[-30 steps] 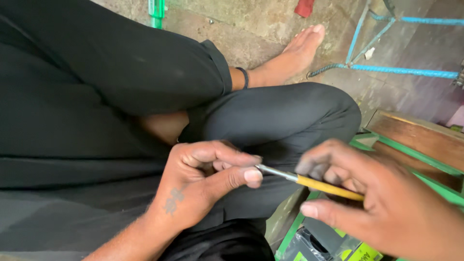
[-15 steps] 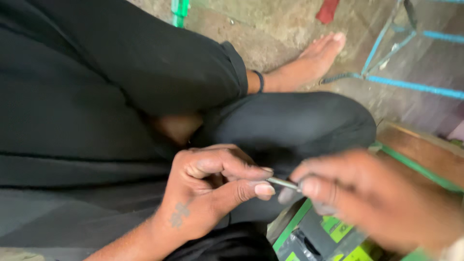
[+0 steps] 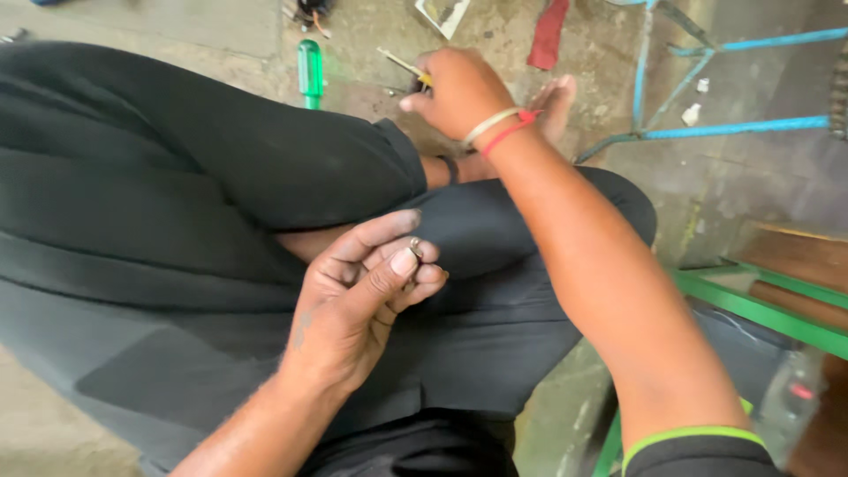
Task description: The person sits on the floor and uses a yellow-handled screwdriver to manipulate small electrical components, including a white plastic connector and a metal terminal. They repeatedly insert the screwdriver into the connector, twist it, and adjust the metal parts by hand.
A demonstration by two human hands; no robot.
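A small silvery metal part [image 3: 413, 248], too tiny to identify further, sits pinched between the thumb and the curled fingers of the left hand [image 3: 358, 305]. That hand rests palm-up over the lap, above the black trousers [image 3: 177, 194] of the crossed legs, which seems to keep the part steady and close under the eye. The fingers are closed snugly on it, so only its top shows

The right hand [image 3: 459, 88] is well apart from the part, stretched forward across the knee to the concrete floor [image 3: 495, 40]. It is closed around a thin yellow-handled tool with a metal shaft [image 3: 402, 64], whose tip sticks out to the left of the knuckles; the grip looks like that of setting down or picking up at floor level, though I cannot tell which. A pale band and a red thread circle that wrist

Just left of the right hand lies a green-handled screwdriver [image 3: 309, 72], partly behind the raised knee. A red scrap [image 3: 548, 34] lies beyond, near a bare foot [image 3: 558, 104]. Blue metal rods [image 3: 733, 128] run across the floor to the right, and a green metal frame [image 3: 760, 309] stands beside the right forearm
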